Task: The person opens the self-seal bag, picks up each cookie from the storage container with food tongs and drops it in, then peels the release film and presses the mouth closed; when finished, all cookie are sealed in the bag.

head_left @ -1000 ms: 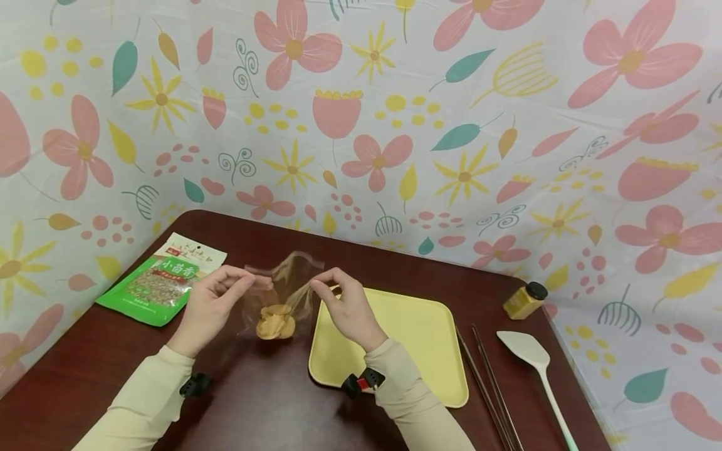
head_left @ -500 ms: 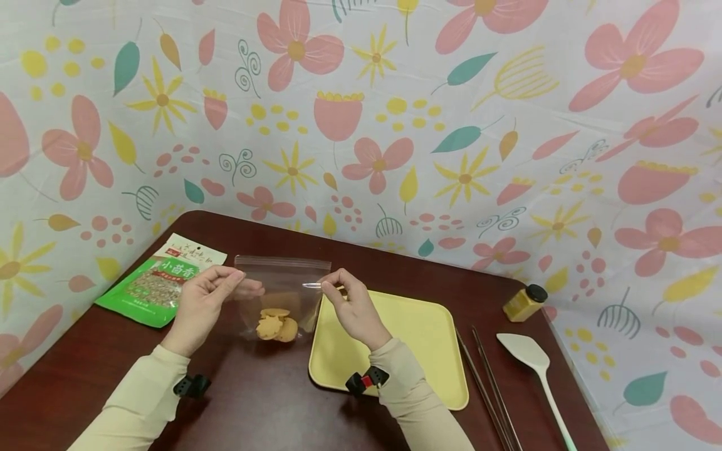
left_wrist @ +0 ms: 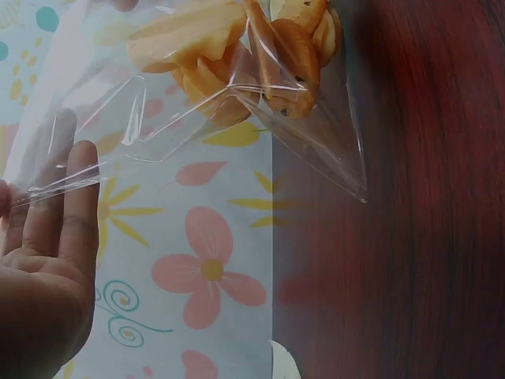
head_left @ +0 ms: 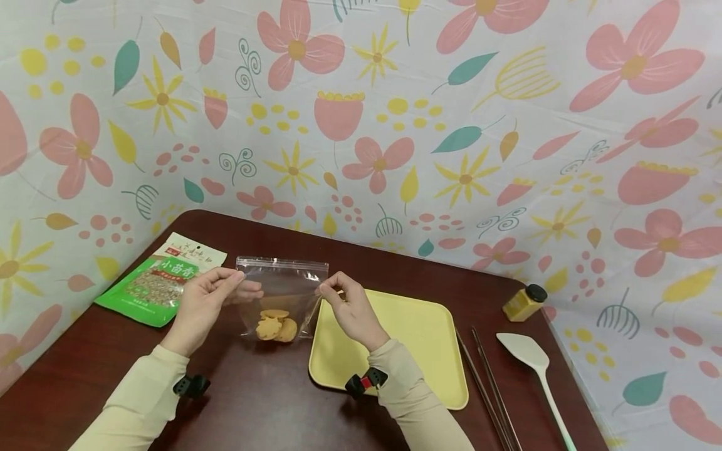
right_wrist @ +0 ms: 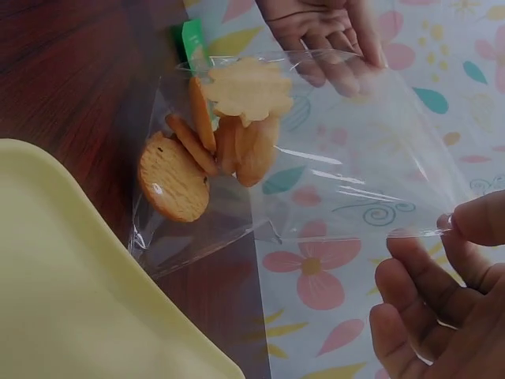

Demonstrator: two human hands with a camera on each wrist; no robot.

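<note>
A clear zip-top bag (head_left: 287,285) hangs upright between my two hands, its zip strip running straight across the top. Several golden biscuits (head_left: 276,327) lie at its bottom, one with a scalloped edge. My left hand (head_left: 205,304) pinches the bag's left side edge near the top between thumb and fingers, the other fingers stretched along the plastic. On the opposite side edge my right hand (head_left: 354,310) pinches with thumb and forefinger. In the right wrist view the biscuits (right_wrist: 175,178) show through the film, and the remaining right fingers are loosely bent.
A yellow tray (head_left: 417,351) lies right of the bag, partly under my right wrist. Beyond it are metal chopsticks (head_left: 491,388), a white spatula (head_left: 527,348) and a small black-lidded jar (head_left: 524,302). A green fennel seed packet (head_left: 155,285) lies at the left. A floral curtain backs the table.
The bag has gone from crumpled and gaping to flat and stretched between both hands, its top edge now straight. Both hands have shifted only slightly.
</note>
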